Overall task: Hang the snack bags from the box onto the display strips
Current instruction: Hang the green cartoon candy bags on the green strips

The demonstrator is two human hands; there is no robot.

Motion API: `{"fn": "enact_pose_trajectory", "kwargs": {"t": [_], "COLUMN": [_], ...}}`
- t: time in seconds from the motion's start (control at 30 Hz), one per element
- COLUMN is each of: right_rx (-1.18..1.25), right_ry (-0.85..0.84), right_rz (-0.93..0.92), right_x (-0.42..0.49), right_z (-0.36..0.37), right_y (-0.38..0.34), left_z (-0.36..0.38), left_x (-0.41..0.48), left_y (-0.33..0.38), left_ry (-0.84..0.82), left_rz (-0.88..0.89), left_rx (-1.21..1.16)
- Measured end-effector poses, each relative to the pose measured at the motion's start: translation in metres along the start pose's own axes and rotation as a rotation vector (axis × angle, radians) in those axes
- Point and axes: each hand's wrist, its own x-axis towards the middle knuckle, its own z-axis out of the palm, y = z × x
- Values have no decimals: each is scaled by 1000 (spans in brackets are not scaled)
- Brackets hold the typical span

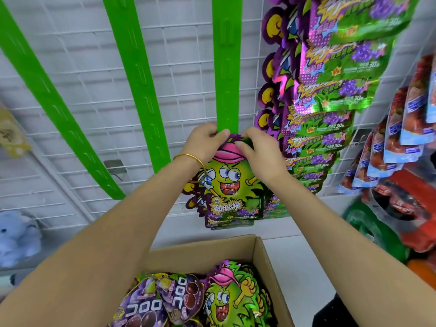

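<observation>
Head view; stock on display, listed by size.

1. Wire grid wall (70, 90): white, backs the whole display.
2. Display strips: three green ones hang on the grid. Left strip (47, 97) and middle strip (139, 86) are bare. Third strip (227, 67) is bare along its visible length down to the hands.
3. Filled column (330, 90): grape-print bags overlapping top to bottom, just right of the third strip. Red packets (401, 138) hang further right.
4. Cardboard box (259, 256): open, on the white surface (295, 267), below the arms. It holds a green monster bag (226, 300) and purple gummy bags (146, 308), so plenty remains to hang.
5. Plush toy (16, 234): pale blue, far left.
6. Snack bag (228, 182): green monster with pink cap, upright, its top at the lower end of the third strip, well above the box. Edges of similar bags show behind its bottom.
7. Left hand (205, 142): fingers and thumb pinch the bag's top edge at the strip's end.
8. Right hand (262, 149): fingers curled over the pink cap, gripping the bag's top from the other side.
9. Gold bangle (191, 159): on the left wrist.

Step in hand, as I judge it: seating the bag's hang hole on a strip hook; both are hidden by the fingers. The next move calls for pushing the hole fully on, releasing gently, then reaching for the box.
</observation>
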Motion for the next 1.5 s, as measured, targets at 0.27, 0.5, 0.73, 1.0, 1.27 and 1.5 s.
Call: {"fn": "enact_pose_trajectory", "kwargs": {"t": [0.27,0.5,0.73,1.0,1.27,1.5], "right_rx": [-138,-188,-93,-42,-94,-448], "right_ry": [-9,-93,-60,263,-723,-864], "right_rz": [-7,-7,57,-147,305,333], "right_x": [2,-6,-15,-76,-161,-209], "right_z": [6,13,14,15,92,133], "right_y": [-12,-2,-5,9,74,82], "left_z": [-6,-4,-2,-14,-16,-10], "left_x": [-4,-11,-23,-67,-192,-207], "left_y": [1,-14,-41,-64,-150,-169], "left_ry": [23,-26,-26,184,-123,-169], "left_rz": [-58,-90,-15,158,-171,-307], "left_rx": [-106,-108,33,238,210,130]}}
